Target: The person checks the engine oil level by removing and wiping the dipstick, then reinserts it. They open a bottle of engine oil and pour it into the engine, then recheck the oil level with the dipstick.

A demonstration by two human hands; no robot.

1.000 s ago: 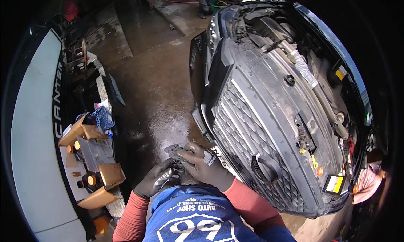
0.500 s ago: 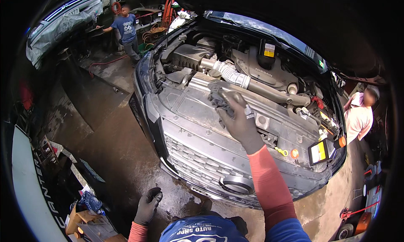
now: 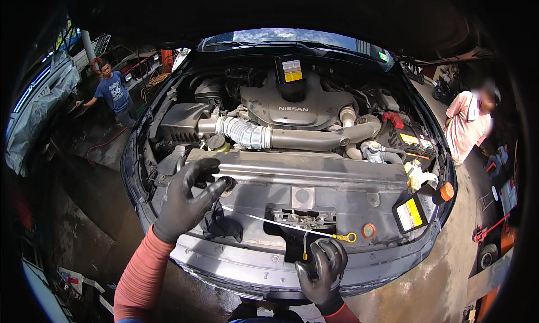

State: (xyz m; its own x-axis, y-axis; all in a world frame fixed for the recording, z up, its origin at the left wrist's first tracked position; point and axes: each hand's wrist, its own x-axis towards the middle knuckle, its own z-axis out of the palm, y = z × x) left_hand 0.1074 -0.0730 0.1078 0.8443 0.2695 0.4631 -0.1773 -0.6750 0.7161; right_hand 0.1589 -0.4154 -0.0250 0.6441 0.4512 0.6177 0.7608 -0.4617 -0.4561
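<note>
Black gloves cover both my hands. My left hand point(image 3: 188, 202) is over the left part of the front panel point(image 3: 258, 205), its fingers bent and apart. A round black piece point(image 3: 227, 184) is beside its thumb; whether they touch is unclear. Under this hand a crumpled black cloth point(image 3: 222, 225) lies on the panel. My right hand point(image 3: 324, 272) is at the panel's front edge, fingers curled but apart, with nothing seen in it. Just beyond its fingertips is the yellow ring handle of a dipstick point(image 3: 343, 237), whose thin rod stretches left across the panel opening.
A black bottle point(image 3: 412, 213) with an orange cap lies at the panel's right, near a loose orange cap point(image 3: 368, 230). Another black bottle point(image 3: 290, 70) stands on the engine cover point(image 3: 297, 112). People stand left point(image 3: 114, 93) and right point(image 3: 469, 121) of the car.
My right hand has let go of the crumpled cloth and come down to the front edge. My left hand has risen from low down to above the panel. The view has turned to face the engine.
</note>
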